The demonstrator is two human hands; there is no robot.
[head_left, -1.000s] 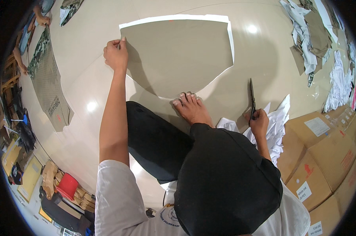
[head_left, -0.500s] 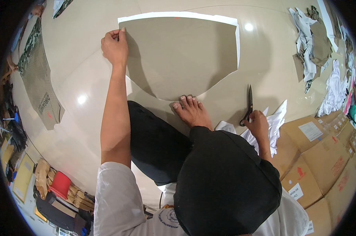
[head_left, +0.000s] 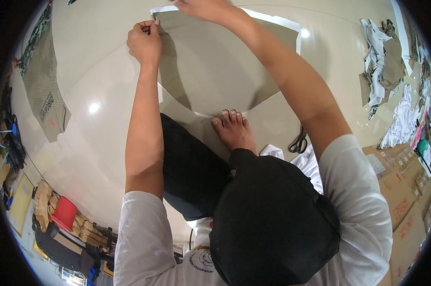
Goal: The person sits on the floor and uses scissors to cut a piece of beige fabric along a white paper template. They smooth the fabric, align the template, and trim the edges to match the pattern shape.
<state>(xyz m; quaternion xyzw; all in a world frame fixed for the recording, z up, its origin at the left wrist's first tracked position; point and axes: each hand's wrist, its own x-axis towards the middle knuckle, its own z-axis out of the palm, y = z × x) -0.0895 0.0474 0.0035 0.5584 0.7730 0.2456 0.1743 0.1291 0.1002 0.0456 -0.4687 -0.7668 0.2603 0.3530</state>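
The taupe piece (head_left: 225, 64) lies on the floor with a white layer showing along its edges. My left hand (head_left: 145, 40) pinches its upper-left corner, thumb and fingers together. My right hand (head_left: 199, 6) reaches over the top edge of the piece, its fingertips partly cut off by the frame, so their hold is unclear. Black scissors (head_left: 299, 143) lie on the floor beside my right forearm, below the piece. My bare foot (head_left: 235, 131) is at the piece's lower edge, with white cloth (head_left: 306, 167) to its right.
Cut camouflage-and-taupe pieces (head_left: 41, 76) lie on the left, with a co-worker's hand (head_left: 16, 64) at their edge. Scrap fabric (head_left: 382, 62) and white cloth (head_left: 394, 119) lie at right, above stacked cardboard boxes (head_left: 401, 200). A red object (head_left: 63, 214) sits among clutter at lower left.
My right hand has let go of the scissors, leaving them on the floor, and moved up across to the top edge. My left hand and the piece's corner have shifted upward in view.
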